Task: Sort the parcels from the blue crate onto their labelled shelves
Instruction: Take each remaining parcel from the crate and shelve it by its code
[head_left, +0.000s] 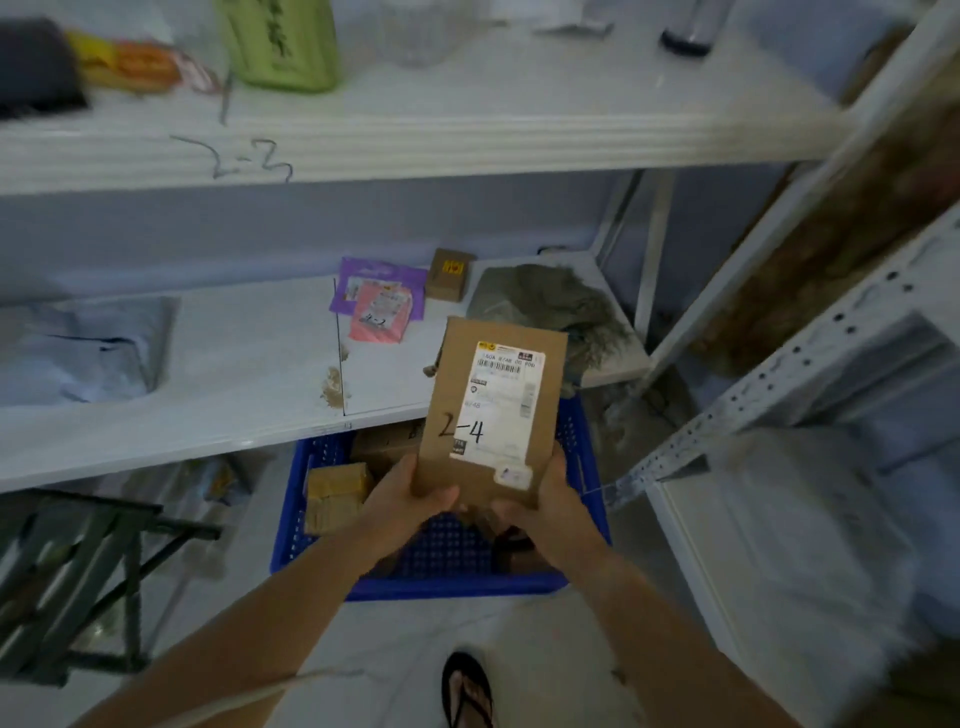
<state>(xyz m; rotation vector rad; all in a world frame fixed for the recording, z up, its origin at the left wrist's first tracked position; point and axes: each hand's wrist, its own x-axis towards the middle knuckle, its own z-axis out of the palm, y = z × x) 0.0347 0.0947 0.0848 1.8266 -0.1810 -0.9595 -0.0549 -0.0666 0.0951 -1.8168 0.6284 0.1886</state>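
Note:
A flat brown cardboard parcel (493, 405) with a white shipping label and a handwritten "2-4" is held upright above the blue crate (447, 582). My left hand (410, 499) grips its lower left corner, and my right hand (545, 499) grips its lower right corner. The crate stands on the floor and holds more brown parcels, among them a taped box (335, 493). The upper shelf edge (234, 161) carries a handwritten "2-3". On the middle shelf (208, 410) lie a purple mailer (374, 280), a pink mailer (382, 312) marked "2-2" and a small brown box (449, 275).
A grey bag (556, 306) sits at the right end of the middle shelf and a pale plastic parcel (78, 348) at its left. A second metal rack (779, 389) stands at right, a dark folding frame (78, 571) at lower left. My sandalled foot (467, 691) is behind the crate.

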